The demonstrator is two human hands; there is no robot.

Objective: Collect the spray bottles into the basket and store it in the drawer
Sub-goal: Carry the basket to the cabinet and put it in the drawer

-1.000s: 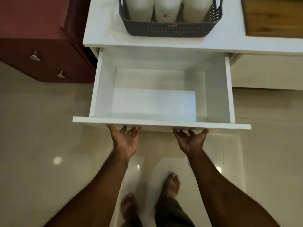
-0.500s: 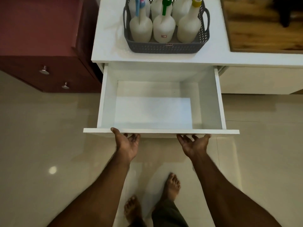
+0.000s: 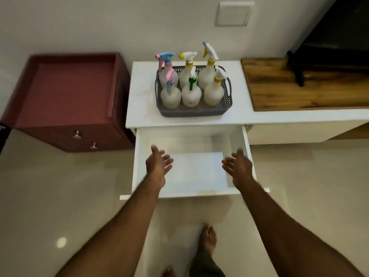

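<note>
Now your left hand and right hand hover spread and empty over the open white drawer; beyond them sits the grey perforated plastic basket of six white spray bottles. Probably heavyish, slightly flexible — take both side handles.

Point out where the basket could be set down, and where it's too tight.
The open drawer is bare inside, bordered by its white walls; both open hands, left hand and right hand, hover over it. The white counter has a bare strip left of the grey basket. The basket is crowded with six spray bottles.
</note>
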